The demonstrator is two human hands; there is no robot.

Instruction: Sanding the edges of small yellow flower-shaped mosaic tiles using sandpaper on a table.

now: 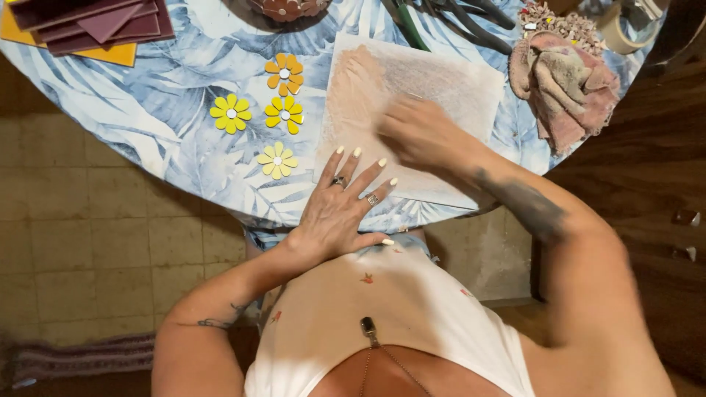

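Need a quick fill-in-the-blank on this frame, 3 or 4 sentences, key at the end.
1. The left hand lies flat with its fingers spread on the near edge of the pale ____.
2. Beside the board lie ____ flower pieces in yellow and orange.
3. The blurred right hand rests on the board's ____ side.
4. The crumpled pink rag lies to the ____ of the board in the picture.

Missing words: board; four; top; right
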